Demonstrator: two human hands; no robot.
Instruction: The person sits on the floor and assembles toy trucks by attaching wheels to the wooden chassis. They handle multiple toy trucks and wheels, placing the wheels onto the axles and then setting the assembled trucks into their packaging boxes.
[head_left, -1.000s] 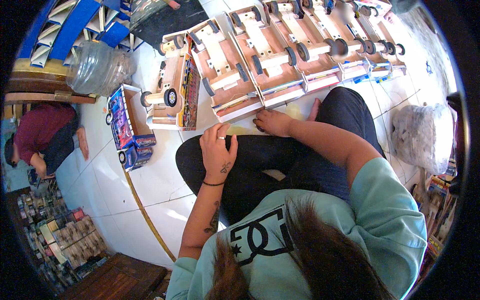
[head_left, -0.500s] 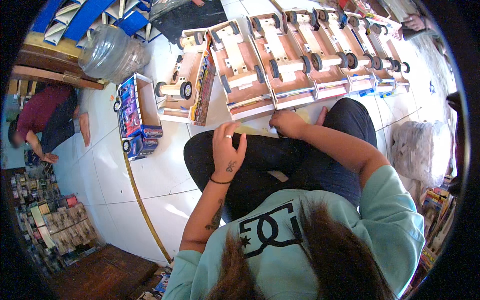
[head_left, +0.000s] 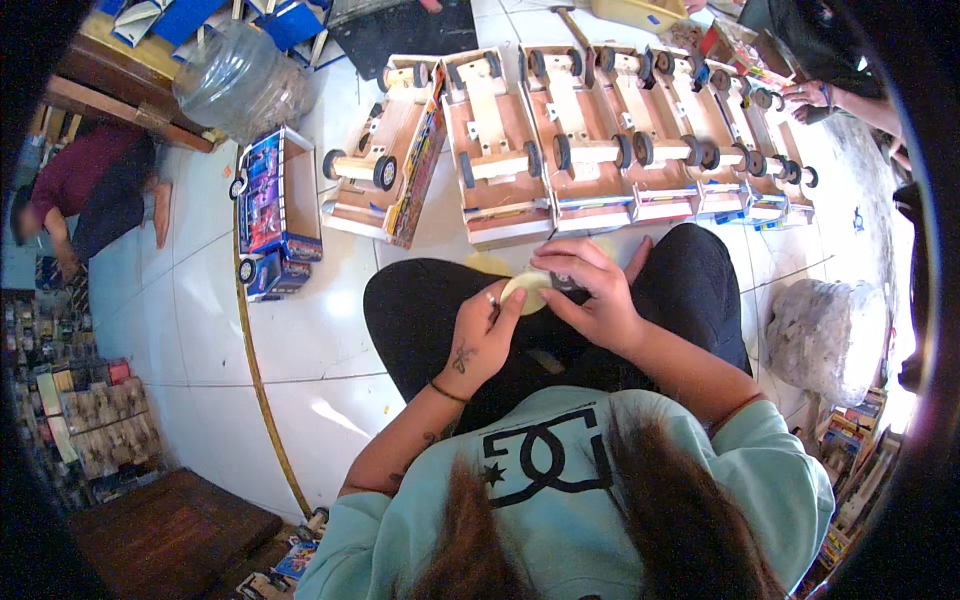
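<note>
Between thumb and fingers, my left hand (head_left: 485,335) holds a round, pale yellow piece (head_left: 523,295), flat like a lid or shallow dish. My right hand (head_left: 605,300) is closed on a small dark thing (head_left: 566,283) right beside it; the fingers hide much of it, and I cannot tell its kind. Both hands are over my crossed legs. In front of them, several wooden toy trucks (head_left: 500,200) lie side by side, undersides up, with black wheels on their axles. A separate upturned toy truck (head_left: 372,165) with a printed side is just to their left.
A blue printed toy truck (head_left: 278,205) lies farther left, near a clear plastic jar (head_left: 240,85). A hammer (head_left: 573,28) is behind the row. A wrapped bundle (head_left: 828,340) stands at right. Another person (head_left: 95,195) bends at far left; someone's hand (head_left: 808,95) shows at upper right.
My hands have come together over my lap. The pale yellow round piece and the dark thing now show between them. My right hand has lifted from beside the truck row.
</note>
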